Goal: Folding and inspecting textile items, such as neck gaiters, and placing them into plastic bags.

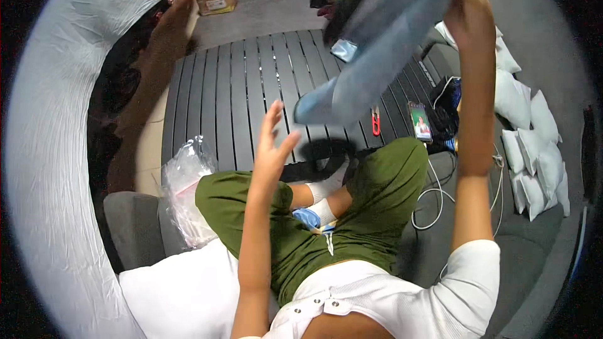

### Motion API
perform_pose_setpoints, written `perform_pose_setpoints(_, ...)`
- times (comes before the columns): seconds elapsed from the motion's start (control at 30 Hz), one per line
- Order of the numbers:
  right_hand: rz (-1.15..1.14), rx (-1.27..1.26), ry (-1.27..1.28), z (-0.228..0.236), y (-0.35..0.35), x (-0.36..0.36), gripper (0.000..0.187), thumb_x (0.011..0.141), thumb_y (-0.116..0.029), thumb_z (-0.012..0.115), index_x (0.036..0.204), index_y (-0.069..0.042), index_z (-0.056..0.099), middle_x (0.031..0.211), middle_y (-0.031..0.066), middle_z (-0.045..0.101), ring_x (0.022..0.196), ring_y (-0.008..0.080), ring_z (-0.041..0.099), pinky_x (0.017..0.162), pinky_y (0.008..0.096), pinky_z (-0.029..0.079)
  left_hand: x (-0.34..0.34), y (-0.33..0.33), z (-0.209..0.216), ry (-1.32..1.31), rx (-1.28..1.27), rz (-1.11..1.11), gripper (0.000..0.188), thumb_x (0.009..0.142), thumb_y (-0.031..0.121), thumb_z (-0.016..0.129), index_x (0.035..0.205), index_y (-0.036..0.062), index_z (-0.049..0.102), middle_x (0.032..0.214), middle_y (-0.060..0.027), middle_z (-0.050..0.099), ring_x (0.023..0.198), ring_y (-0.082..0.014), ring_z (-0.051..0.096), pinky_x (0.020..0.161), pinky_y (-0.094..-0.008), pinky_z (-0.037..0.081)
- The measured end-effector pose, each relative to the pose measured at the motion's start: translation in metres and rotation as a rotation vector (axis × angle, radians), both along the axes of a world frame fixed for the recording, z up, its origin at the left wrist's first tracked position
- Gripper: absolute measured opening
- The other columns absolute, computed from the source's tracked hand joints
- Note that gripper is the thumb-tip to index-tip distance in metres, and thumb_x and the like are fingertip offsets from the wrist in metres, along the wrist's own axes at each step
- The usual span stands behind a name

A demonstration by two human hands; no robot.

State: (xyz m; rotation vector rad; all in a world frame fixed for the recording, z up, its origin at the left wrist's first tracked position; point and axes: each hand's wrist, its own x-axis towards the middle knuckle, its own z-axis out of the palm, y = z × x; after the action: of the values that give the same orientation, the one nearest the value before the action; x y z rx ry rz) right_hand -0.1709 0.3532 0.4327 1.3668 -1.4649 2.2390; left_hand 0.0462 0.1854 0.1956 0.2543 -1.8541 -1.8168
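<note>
In the head view, the right hand point(461, 6) at 1 o'clock is raised high, its fingers closed on a blue-grey cloth point(377, 44) that hangs down over the dark slatted tabletop point(232, 88). The left hand point(271, 147), near centre, is just below the cloth's lower end, its fingers spread wide and holding nothing.

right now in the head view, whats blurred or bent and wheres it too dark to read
In the head view, the pale blue fabric item held up by the right hand is soft with motion blur; the open left hand is slightly blurred; the dark slatted table has slats that bow from the fisheye; the picture's corners are black; the white pillow looks bright.
</note>
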Motion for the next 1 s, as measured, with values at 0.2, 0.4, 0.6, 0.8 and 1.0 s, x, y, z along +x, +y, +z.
perform_pose_setpoints(0.2,0.412,0.161,-0.349,-0.077,0.016,0.043,0.057,0.071,-0.005,0.056,0.125,-0.001,0.041,0.117,0.0080,0.051,0.099,0.0134,0.053,0.087,0.0246,0.041,-0.051,0.046,0.003,0.204,0.231,-0.373,0.071,0.083,0.002,0.047,0.139,0.0147,0.006,0.140,-0.0130,0.023,0.130,-0.0223,0.020,0.101,-0.0280,0.018)
perform_pose_setpoints(0.4,0.386,0.117,-0.598,-0.148,0.042,0.083,0.063,0.063,0.005,0.058,0.123,0.007,0.040,0.121,0.0132,0.048,0.108,0.0177,0.048,0.093,0.0272,0.035,0.013,0.060,-0.019,0.096,0.775,-0.300,0.030,0.083,0.016,0.051,0.112,0.0074,0.054,0.102,-0.0051,0.059,0.096,-0.0151,0.053,0.077,-0.0272,0.042)
perform_pose_setpoints(0.6,0.347,0.110,-0.616,-0.183,0.067,0.130,0.057,0.066,0.004,0.062,0.120,0.007,0.043,0.122,0.0159,0.048,0.108,0.0193,0.049,0.093,0.0297,0.037,0.115,0.047,-0.060,0.264,1.058,-0.215,0.038,0.091,0.027,0.040,0.118,0.0018,0.045,0.114,-0.0147,0.052,0.102,-0.0268,0.052,0.086,-0.0426,0.042)
perform_pose_setpoints(0.8,0.512,0.290,-0.881,-0.215,0.061,0.160,0.053,0.070,0.007,0.060,0.120,0.007,0.044,0.120,0.0139,0.050,0.102,0.0161,0.052,0.087,0.0267,0.041,0.187,0.052,-0.039,-0.149,0.864,0.095,0.045,0.089,0.031,0.043,0.115,-0.0050,0.047,0.112,-0.0131,0.055,0.097,-0.0211,0.056,0.082,-0.0337,0.046)
perform_pose_setpoints(1.0,0.665,0.435,-0.958,-0.234,0.048,0.173,0.053,0.072,0.006,0.059,0.123,0.006,0.041,0.119,0.0122,0.050,0.098,0.0122,0.054,0.084,0.0244,0.043,0.154,0.065,-0.027,-0.285,-0.082,0.518,0.025,0.088,0.014,0.045,0.105,0.0002,0.058,0.103,-0.0073,0.059,0.101,-0.0163,0.051,0.090,-0.0276,0.036)
